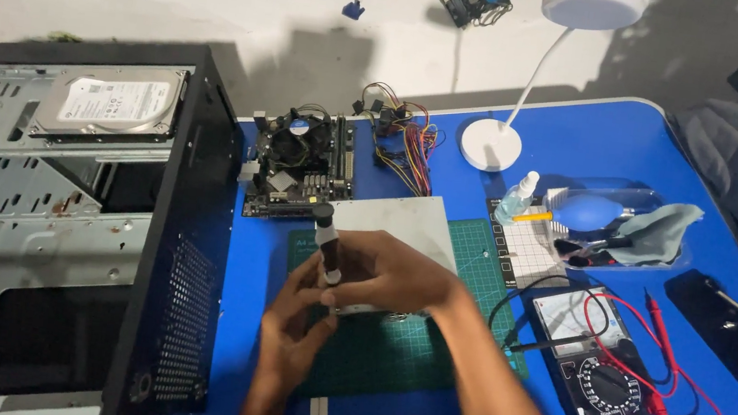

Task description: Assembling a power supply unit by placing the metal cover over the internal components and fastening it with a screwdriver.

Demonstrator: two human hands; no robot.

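**Two hands closing on a small black-and-white tool above a blue workbench**

The person's right hand (385, 270) is wrapping its fingers around a slim cylindrical tool with a black cap and a white band (327, 242), holding it upright over the middle of the bench. The left hand (294, 325) is coming up from below, its fingers curling against the lower end of the same tool, so both hands are clamped on it and pressing close together. The tool's lower part is hidden inside the grip.

Directly beneath the hands a flat silver-grey metal box (404, 226) is lying on a dark green gridded cutting mat (407, 353), which is resting on the bright blue tabletop (584, 135). Just behind the box a green motherboard with a black cooling fan (299, 166) is sitting, and beside it a bundle of multicoloured wires (405, 142) is trailing towards the wall.

To the left an open computer case of grey and black sheet metal (55, 244) is lying on its side, with a silver hard drive (114, 103) sitting in its upper bay.

On the right, near the forearm, a black analogue multimeter with red and black probe leads (599, 358) is lying. Further back a white desk lamp with a round base (494, 143) is standing, with a small clear spray bottle (518, 198) near it, then a blue rubber air blower (589, 211) and a grey-green cloth (661, 234). A black smartphone (716, 321) is lying flat near the right edge.
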